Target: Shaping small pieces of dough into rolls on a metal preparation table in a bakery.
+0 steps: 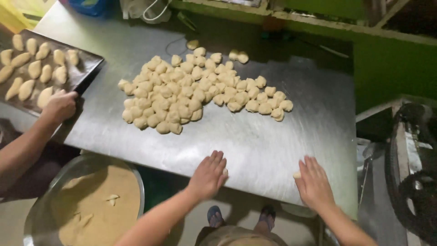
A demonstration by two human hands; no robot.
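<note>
- Left hand (pixel 208 175) lies palm down near the front edge of the steel worktop (pixel 314 123), fingers spread flat and pointing away from the body; a small dough piece (pixel 225 172) peeks out at its right side, pressed under the palm rather than gripped.
- Right hand (pixel 313 182) mirrors it further right, flat and open, forearm angling in from the lower right; its own dough ball (pixel 297 174) shows at the thumb side, half covered.
- Both pieces sit close to the worktop's near edge, so I judge a firm roll toward the body could push one off onto the floor by the sandalled feet (pixel 241 216).
- Pressing too hard with flat palms could smear the dough on the metal instead of shaping it.
- Off to the left, a co-worker's hand (pixel 60 105) rests on the corner of a dark baking tray (pixel 86 68) of shaped pieces; that tray overhangs the worktop and could tip if leaned on.
- Behind, the heap of cut dough pieces (pixel 200 89) lies well apart from both palms, and a metal bowl of flour (pixel 91 205) sits below left.
</note>
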